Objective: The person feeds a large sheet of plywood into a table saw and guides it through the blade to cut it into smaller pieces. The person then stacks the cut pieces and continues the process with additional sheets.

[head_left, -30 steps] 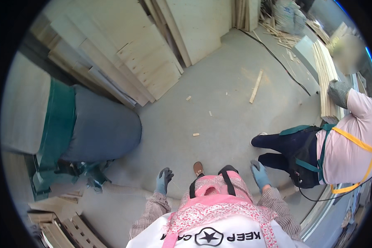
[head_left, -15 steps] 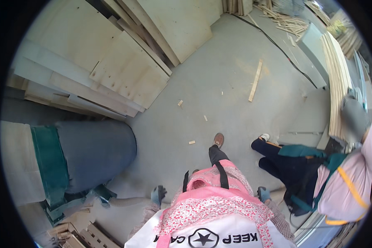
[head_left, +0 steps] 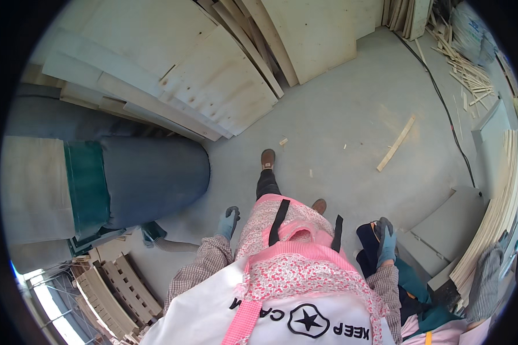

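Both my hands wear light blue gloves with dark fingertips. Beside the pink floral apron (head_left: 311,270), my left hand (head_left: 228,223) hangs with loosely bent fingers, partly apart, and nothing in it. My right hand (head_left: 387,238) is out on the other side, also without anything in it, its fingers loosely bent and a little apart. It overlaps a co-worker's dark trousers (head_left: 367,240) in the view; whether they touch I cannot tell. My brown shoe (head_left: 268,158) is stepped forward on the grey floor.
Large plywood sheets (head_left: 224,86) lean at the far left, next to a big grey-blue fabric cylinder (head_left: 155,181). A wood strip (head_left: 397,142) and small offcuts lie on the floor. A black cable (head_left: 443,100) runs along the right, near stacked boards (head_left: 495,213). The co-worker's striped sleeve (head_left: 484,282) reaches there.
I have stepped forward, and my view has turned so the room shifts. Both hands have swung farther out ahead of my body. The co-worker now shows lower at the right.
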`<action>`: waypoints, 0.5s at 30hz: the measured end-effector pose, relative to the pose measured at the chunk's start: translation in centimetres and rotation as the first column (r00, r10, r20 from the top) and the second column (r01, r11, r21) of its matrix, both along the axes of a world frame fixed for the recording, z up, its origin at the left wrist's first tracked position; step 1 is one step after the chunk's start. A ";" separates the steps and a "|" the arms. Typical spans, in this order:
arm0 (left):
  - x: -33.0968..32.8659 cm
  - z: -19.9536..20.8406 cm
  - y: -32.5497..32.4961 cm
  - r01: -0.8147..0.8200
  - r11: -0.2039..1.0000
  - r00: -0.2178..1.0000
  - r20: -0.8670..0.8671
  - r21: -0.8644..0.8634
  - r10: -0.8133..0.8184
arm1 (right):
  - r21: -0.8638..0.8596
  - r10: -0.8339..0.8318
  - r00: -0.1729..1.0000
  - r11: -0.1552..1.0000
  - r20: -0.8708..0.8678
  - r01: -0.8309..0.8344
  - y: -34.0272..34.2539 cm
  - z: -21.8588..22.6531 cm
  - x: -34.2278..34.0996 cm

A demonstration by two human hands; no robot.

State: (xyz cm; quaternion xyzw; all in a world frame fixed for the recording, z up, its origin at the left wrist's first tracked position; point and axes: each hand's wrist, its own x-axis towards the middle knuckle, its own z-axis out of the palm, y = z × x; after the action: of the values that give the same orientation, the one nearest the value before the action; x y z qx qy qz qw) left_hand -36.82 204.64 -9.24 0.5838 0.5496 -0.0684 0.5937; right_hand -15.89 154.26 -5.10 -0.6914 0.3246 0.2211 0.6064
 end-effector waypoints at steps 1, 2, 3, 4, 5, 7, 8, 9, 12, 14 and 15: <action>1.0 -0.4 1.0 -0.011 0.999 1.000 0.008 0.030 0.011 | -0.007 -0.006 1.000 1.000 -0.026 0.006 0.7 -0.1 0.5; 2.0 -0.7 2.3 -0.018 0.998 1.000 0.016 0.061 0.017 | 0.000 -0.001 0.997 1.000 -0.073 0.001 0.7 -1.3 0.2; 2.7 -1.4 3.5 0.011 0.997 1.000 -0.002 0.070 -0.011 | 0.007 0.005 0.993 1.000 -0.118 -0.004 -0.2 -3.5 -1.0; 4.5 -2.0 4.9 0.062 0.995 0.998 -0.015 0.074 -0.061 | 0.010 -0.011 0.987 1.000 -0.159 0.013 -1.4 -6.2 -2.8; 6.5 -2.4 6.4 0.123 0.990 0.992 -0.023 0.072 -0.122 | -0.077 0.050 0.986 0.995 -0.159 -0.063 -3.4 -10.2 -6.3; 11.1 -2.3 7.6 0.090 0.995 0.993 0.081 -0.038 -0.086 | -0.186 -0.040 0.938 0.982 -0.344 -0.027 -1.1 -9.1 -7.1; 12.0 -1.9 9.8 0.103 0.993 0.992 0.072 -0.063 -0.099 | -0.199 -0.172 0.843 0.977 -0.510 0.079 2.5 -5.2 -5.8; 13.1 -2.0 11.3 0.168 0.981 0.981 0.119 -0.097 -0.156 | -0.069 -0.181 0.789 0.982 -0.587 0.174 0.8 -6.6 -7.9; 16.6 -2.4 15.8 0.084 0.957 0.995 0.080 -0.279 -0.064 | -0.297 0.000 0.919 0.946 -0.394 -0.128 7.1 -4.1 -6.0; 16.9 -6.8 20.7 0.149 0.907 0.983 -0.040 -0.393 -0.179 | -0.378 0.155 0.921 0.878 -0.356 -0.294 11.6 0.5 -0.1; 18.2 -8.7 22.5 0.167 0.889 0.968 -0.099 -0.427 -0.229 | -0.444 0.179 0.950 0.851 -0.255 -0.280 14.0 3.4 2.5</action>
State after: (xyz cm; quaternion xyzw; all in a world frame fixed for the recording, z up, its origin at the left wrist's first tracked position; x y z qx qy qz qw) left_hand -18.63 227.13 -17.97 0.4905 0.5020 -0.2866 0.6521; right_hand -13.43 168.30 -1.68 -0.8261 0.3442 0.2757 0.3509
